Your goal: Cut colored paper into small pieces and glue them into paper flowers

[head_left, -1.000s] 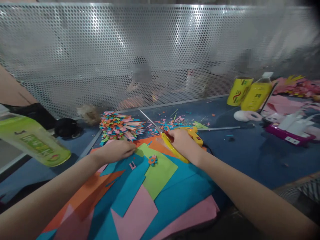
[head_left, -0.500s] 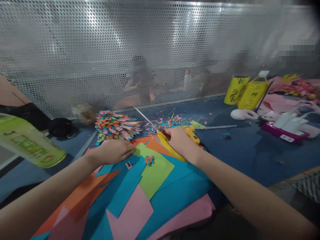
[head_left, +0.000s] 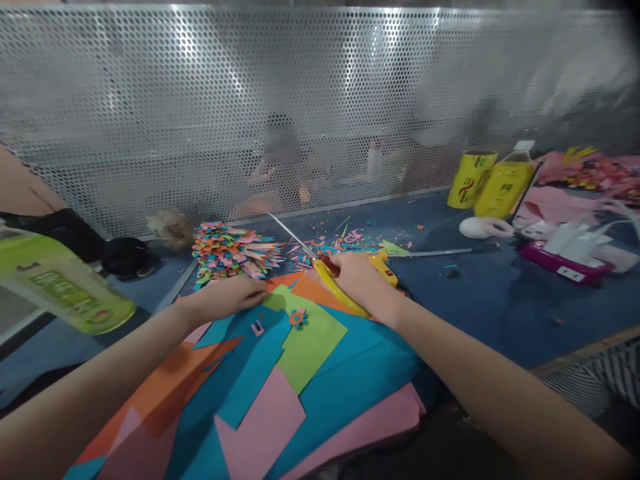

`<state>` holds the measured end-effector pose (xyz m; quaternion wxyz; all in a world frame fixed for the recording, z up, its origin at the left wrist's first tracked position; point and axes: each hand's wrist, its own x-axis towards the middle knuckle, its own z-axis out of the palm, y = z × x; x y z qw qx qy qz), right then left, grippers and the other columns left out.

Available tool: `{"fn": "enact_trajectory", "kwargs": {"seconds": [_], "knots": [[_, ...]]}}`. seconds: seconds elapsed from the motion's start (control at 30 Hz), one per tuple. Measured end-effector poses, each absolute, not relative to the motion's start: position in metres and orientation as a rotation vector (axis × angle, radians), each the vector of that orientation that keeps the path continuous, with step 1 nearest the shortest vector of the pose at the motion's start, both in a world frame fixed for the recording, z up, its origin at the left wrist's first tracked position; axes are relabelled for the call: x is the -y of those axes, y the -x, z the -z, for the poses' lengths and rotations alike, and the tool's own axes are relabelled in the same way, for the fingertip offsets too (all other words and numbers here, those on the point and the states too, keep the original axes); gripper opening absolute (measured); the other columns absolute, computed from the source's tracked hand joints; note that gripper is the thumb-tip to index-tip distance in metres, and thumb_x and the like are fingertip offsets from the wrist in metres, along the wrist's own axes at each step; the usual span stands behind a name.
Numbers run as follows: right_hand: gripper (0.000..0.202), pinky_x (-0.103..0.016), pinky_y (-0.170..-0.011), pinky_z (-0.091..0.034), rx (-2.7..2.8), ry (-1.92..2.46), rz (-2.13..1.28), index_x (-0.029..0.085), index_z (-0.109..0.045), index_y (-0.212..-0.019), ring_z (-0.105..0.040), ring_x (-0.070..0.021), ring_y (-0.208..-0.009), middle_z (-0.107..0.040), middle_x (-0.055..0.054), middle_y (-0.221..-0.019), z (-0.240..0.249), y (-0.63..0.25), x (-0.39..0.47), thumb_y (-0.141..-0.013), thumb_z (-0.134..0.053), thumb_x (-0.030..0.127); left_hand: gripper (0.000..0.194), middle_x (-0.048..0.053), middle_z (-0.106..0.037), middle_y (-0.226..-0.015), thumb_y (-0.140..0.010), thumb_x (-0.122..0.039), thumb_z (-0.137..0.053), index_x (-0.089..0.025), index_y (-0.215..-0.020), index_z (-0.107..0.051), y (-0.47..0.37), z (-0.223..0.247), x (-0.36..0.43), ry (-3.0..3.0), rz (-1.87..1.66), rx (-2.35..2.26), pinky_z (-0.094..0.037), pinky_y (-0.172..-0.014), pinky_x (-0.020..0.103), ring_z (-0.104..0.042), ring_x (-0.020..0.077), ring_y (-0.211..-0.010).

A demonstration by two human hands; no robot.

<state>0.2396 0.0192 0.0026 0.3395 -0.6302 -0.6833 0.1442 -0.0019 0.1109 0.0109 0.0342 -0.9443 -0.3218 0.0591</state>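
Note:
My right hand (head_left: 357,277) is closed on a pair of scissors with yellow handles (head_left: 336,290), the blades pointing away to the upper left. My left hand (head_left: 237,292) rests low over the coloured paper, fingers curled together beside the corner of a green sheet (head_left: 315,340); whatever they pinch is hidden. Between and below the hands lie a blue strip (head_left: 255,360), a small orange-and-blue paper flower (head_left: 298,318) and a U-shaped pink scrap (head_left: 257,328). Behind my left hand stands a bundle of folded paper pieces (head_left: 225,252) in many colours.
Paper clippings (head_left: 350,237) litter the table near a yellow glue gun (head_left: 383,267). A green bottle (head_left: 65,283) leans in at left. A yellow bottle (head_left: 505,183), a yellow can (head_left: 470,180) and a purple power strip (head_left: 565,265) stand right. A perforated metal panel (head_left: 200,100) closes off the back.
My left hand's fingers have curled in more and lifted slightly. The right hand with the scissors stays almost in place; the view has shifted a little.

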Motion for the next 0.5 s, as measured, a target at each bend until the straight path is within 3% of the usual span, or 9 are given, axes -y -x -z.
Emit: {"fn": "enact_trajectory", "kwargs": {"seconds": [0.2, 0.5], "knots": [[0.023, -0.022, -0.048, -0.032, 1.777, 1.652, -0.359, 0.015, -0.061, -0.067, -0.052, -0.0137, -0.055, -0.064, -0.007, -0.063, -0.005, -0.241, -0.019, -0.072, -0.055, 0.036, 0.033, 0.001, -0.062, -0.067, -0.087, -0.034, -0.032, -0.019, -0.073, -0.058, -0.001, -0.024, -0.118, 2.947, -0.285, 1.106, -0.038, -0.055, 0.019, -0.057, 0.0126, -0.06], [0.02, -0.022, -0.048, -0.032, 1.797, 1.675, -0.358, 0.015, -0.062, -0.067, -0.053, -0.0143, -0.056, -0.064, -0.007, -0.064, -0.004, -0.241, -0.019, -0.072, -0.054, 0.032, 0.035, 0.009, -0.063, -0.076, -0.087, -0.036, -0.027, -0.019, -0.08, -0.057, -0.009, -0.012, -0.114, 2.691, -0.288, 1.15, -0.04, -0.055, 0.028, -0.06, 0.0217, -0.066]]}}
